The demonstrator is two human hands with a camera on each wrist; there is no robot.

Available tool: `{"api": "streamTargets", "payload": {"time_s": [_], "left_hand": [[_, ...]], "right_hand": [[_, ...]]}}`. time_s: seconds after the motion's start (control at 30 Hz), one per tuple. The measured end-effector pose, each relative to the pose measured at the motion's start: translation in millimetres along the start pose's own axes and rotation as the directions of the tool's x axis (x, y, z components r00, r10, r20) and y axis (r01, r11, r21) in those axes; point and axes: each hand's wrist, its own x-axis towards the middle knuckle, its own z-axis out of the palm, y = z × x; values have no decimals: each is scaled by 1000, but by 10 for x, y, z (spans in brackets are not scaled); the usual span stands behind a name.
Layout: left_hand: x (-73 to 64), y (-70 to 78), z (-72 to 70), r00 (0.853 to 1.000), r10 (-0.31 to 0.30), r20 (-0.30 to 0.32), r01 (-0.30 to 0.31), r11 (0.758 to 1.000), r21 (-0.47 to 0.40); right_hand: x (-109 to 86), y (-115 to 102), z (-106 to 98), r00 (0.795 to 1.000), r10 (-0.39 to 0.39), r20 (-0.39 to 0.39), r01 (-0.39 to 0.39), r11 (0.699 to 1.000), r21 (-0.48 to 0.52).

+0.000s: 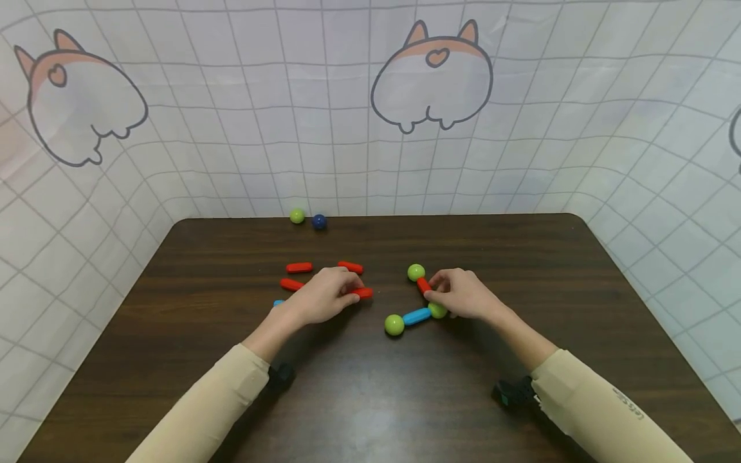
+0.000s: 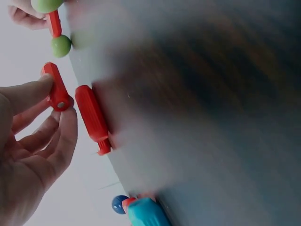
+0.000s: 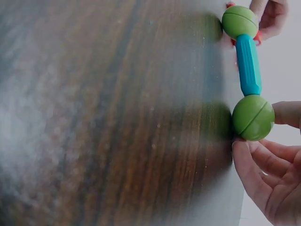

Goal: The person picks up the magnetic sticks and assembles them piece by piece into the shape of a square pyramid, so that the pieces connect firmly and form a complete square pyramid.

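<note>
My left hand (image 1: 327,296) pinches a red rod (image 2: 56,87) between thumb and fingers, and a small metal disc shows in the rod's end in the left wrist view. My right hand (image 1: 463,292) holds a red rod (image 1: 424,285) that links a far green ball (image 1: 415,272) to a nearer green ball (image 1: 437,310). From that nearer ball, a blue rod (image 1: 417,316) runs left to another green ball (image 1: 394,325). In the right wrist view, the right fingers (image 3: 247,165) lie close around the nearer ball, which hides the red rod.
Several loose red rods lie about the left hand, among them one red rod (image 1: 299,267) farther back. A blue rod (image 1: 278,303) is partly hidden behind the left wrist. One green ball (image 1: 297,215) and a dark blue ball (image 1: 319,222) sit at the table's (image 1: 370,399) back edge.
</note>
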Motion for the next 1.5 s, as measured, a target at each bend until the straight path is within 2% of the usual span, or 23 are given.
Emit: {"api": "streamTargets", "payload": {"time_s": [0.2,0.53,0.67,0.9,1.03,1.3,1.5], "left_hand": [[116,55,18,999,-9,-51,10,1000,8],[381,146,57,997,-19,-69,24,998,63],[475,139,83,997,-36,-64,41,996,76],[594,179,112,997,-62,-41,63,997,49],[652,194,131,998,-65,-27,67,995,80],[723,214,171,998,-64,-10,65,991,118],[742,253,203,998,-60,2,59,994,89]], "right_hand": [[-22,-18,0,1000,5,12,-6,1000,19],[-29,-45,1,1000,3,15,-3,1000,25],[-17,-45,11,1000,4,18,-5,999,38],[2,-43,24,1000,12,13,-13,999,51],[1,-51,23,1000,14,8,-14,999,47],[5,-45,29,1000,-7,-1,7,999,53],[9,-41,57,999,-36,14,35,997,67]]}}
